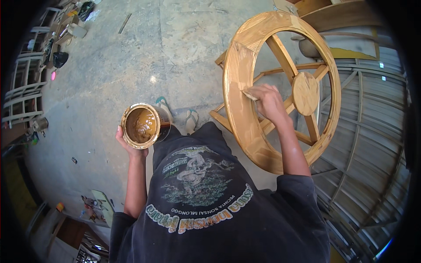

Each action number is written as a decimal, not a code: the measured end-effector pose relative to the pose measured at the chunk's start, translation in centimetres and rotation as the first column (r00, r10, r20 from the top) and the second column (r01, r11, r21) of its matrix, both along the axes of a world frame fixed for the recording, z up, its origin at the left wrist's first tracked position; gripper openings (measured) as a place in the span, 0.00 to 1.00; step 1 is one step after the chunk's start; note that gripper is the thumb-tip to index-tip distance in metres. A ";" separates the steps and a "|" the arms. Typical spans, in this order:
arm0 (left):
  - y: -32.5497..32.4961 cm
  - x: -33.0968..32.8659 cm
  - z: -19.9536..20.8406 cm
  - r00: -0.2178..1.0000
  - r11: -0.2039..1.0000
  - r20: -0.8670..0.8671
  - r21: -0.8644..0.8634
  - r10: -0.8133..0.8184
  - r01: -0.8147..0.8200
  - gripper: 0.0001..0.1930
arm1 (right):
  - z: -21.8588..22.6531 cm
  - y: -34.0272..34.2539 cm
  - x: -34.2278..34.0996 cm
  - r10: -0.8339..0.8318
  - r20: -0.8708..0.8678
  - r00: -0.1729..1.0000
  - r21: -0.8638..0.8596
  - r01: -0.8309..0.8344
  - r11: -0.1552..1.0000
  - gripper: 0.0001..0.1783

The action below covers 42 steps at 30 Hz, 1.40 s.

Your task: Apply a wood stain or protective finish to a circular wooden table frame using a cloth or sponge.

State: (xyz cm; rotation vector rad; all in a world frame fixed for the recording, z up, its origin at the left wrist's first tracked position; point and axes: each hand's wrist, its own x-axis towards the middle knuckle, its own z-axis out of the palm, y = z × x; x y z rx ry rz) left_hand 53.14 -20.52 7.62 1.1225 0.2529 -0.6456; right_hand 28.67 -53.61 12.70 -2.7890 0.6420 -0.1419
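Observation:
My left hand (pixel 133 148) is closed round an open metal can (pixel 164 125), thumb up along its side. Thick, glossy brown paste (pixel 143 124) coats the inside of the can. At right stands a large round wooden frame (pixel 240 65), with spokes that meet at a round wooden hub (pixel 305 93). My right hand (pixel 270 103) pinches a small, pale, flat tool (pixel 250 94) whose exact kind I cannot make out. The tool's tip touches the frame's broad left band, where darker and paler patches show. My fingers partly hide the tool.
Wooden legs (pixel 221 119) jut out at the frame's left. My sandalled feet (pixel 191 119) stand on the concrete floor (pixel 184 48). Slatted wooden racks (pixel 27 87) line the left edge, near a black bag (pixel 60 59). Corrugated metal sheeting (pixel 377 114) rises at right.

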 end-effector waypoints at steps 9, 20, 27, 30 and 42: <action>-0.2 1.2 -1.3 0.998 0.995 0.005 0.072 -0.064 0.063 0.34 | -2.0 -7.8 6.8 -0.056 0.201 0.978 -0.103 0.078 0.992 0.18; -4.2 1.0 -1.2 0.995 0.994 0.030 0.049 -0.094 0.093 0.36 | -1.4 -2.0 1.3 0.038 0.147 0.988 -0.079 -0.026 0.997 0.24; -2.9 1.1 2.5 0.988 0.991 0.081 -0.004 -0.132 0.133 0.35 | 0.5 3.5 -1.0 -0.087 0.178 0.980 0.109 0.068 0.992 0.18; -2.8 2.3 2.7 0.961 0.979 0.223 -0.081 -0.163 0.185 0.33 | 4.6 7.8 2.9 -0.389 0.267 0.882 0.487 0.225 0.844 0.10; -5.1 11.5 5.4 0.756 0.952 0.606 0.010 -0.248 0.304 0.50 | 13.4 17.0 23.5 0.038 0.294 0.955 0.358 -0.147 0.922 0.10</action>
